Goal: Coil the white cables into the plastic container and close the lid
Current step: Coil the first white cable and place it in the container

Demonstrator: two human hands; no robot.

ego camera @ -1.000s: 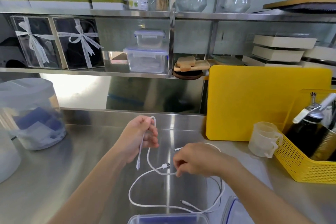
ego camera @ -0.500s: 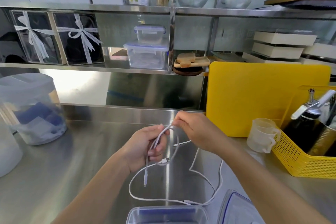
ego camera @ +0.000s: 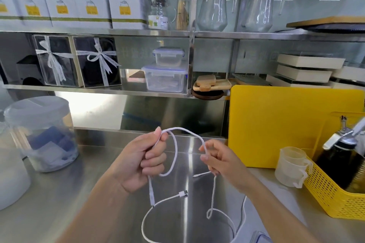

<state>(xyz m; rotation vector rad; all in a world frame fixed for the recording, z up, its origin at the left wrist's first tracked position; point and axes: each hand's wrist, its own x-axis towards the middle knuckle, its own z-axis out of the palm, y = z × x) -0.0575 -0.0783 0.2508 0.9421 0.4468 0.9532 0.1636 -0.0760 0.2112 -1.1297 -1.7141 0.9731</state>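
Note:
My left hand (ego camera: 144,159) is closed around a white cable (ego camera: 174,156), with one loop hanging from the fist and a connector end dangling below. The cable arches over to my right hand (ego camera: 219,161), which pinches it between thumb and fingers. From there it drops to the steel counter (ego camera: 59,203) and curls in a wide loop. A second white connector (ego camera: 182,193) lies on the counter under my hands. Only a corner of the clear plastic container lid (ego camera: 260,237) shows at the bottom edge; the container itself is out of view.
A yellow cutting board (ego camera: 286,124) leans on the back wall at right. Beside it are stacked clear measuring cups (ego camera: 292,165) and a yellow basket (ego camera: 335,191) with bottles. A lidded clear jar (ego camera: 41,134) stands at left. Shelves above hold boxes and pitchers.
My hands have spread apart and lifted. The right hand moved right, drawing a cable arc out from the left fist. The view tilted up, so the container dropped out of frame.

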